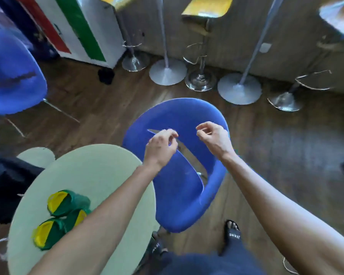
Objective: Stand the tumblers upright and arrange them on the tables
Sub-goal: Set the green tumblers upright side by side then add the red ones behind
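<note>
Tumblers (pixel 62 217), green and yellow, on their sides in a touching cluster on the round pale worktop (pixel 99 167), left of your forearm and near its close edge; how many, cannot tell; risk: rounded bodies may roll off if nudged; your left forearm passes just beside them, so a careless sweep could knock them. Left hand (pixel 160 148) loosely curled, fingers together, holding nothing, over the blue chair (pixel 179 175), past the worktop rim; right hand (pixel 213 138) likewise half-curled, empty, further right; both well apart from the tumblers; the chair crowds your stance.
</note>
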The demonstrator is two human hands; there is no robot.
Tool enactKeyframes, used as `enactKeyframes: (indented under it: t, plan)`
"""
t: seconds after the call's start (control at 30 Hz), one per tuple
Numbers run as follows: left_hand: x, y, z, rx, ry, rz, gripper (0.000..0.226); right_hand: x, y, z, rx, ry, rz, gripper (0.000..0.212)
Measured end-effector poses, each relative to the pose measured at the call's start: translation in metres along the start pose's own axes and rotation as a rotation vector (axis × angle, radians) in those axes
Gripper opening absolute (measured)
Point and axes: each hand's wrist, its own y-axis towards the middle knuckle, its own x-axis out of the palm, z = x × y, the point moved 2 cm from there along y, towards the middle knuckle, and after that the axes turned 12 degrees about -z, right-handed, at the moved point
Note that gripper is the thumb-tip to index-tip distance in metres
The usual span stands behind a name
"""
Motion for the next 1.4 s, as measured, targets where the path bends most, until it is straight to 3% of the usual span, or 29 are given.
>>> enactKeyframes:
  t: [0.27,0.53,1.03,1.2,1.4]
  plan:
    - [0.112,0.118,0.227,0.185,0.022,-0.107,0.018,-0.248,0.008,0.099,0.079,0.061,0.192,0.016]
    - [0.116,0.259,0.391,0.360,0.014,-0.066,0.017,-0.436,0.082,0.083,0.011,0.086,0.284,0.019]
    - [0.018,0.643,0.516,0.387,-0.068,0.137,0.015,-0.651,0.403,-0.024,-0.125,-0.009,0.391,0.017]
    - [-0.006,0.746,0.550,0.307,-0.206,0.173,0.021,-0.718,0.490,-0.041,-0.111,0.008,0.426,0.023]
    - [-0.018,0.873,0.562,0.084,-0.365,0.213,0.033,-0.799,0.603,-0.051,-0.044,0.062,0.460,0.032]
